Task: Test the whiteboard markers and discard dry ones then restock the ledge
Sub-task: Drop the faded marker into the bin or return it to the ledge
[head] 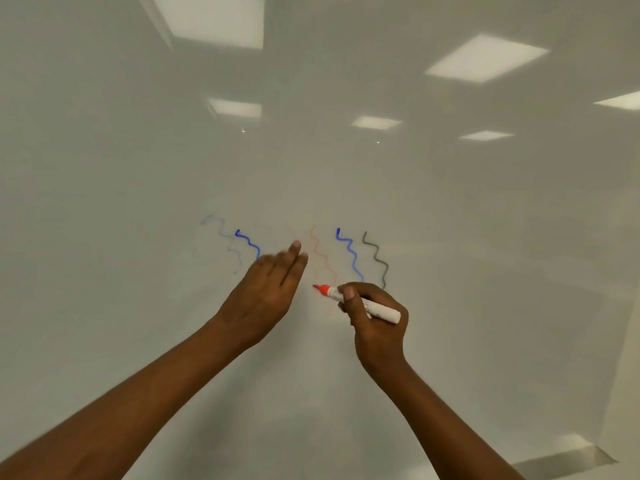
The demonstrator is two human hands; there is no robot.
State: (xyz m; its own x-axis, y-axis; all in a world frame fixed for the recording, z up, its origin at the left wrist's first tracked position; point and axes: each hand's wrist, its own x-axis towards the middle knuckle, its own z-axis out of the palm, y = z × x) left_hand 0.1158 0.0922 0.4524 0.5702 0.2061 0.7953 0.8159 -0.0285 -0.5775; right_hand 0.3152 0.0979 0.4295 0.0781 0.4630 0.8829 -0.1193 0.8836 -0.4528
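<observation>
The right hand (372, 317) grips a white-barrelled marker with an uncapped red tip (360, 301), its tip at the glossy whiteboard (138, 168). The left hand (268, 289) reaches flat, fingers straight. Beyond them: faint red squiggle (322, 258), blue squiggles (349, 252), dark green squiggle (377, 259).

Right hand (372, 315) gripping red-tipped marker (360, 301) at whiteboard (138, 168), flat left hand (270, 289) beside wavy test lines (349, 252).

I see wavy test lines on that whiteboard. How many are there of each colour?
Bold blue squiggles: 2
Faint blue squiggle: 1
Faint orange-red squiggle: 1
Dark green squiggle: 1
Total: 5
</observation>
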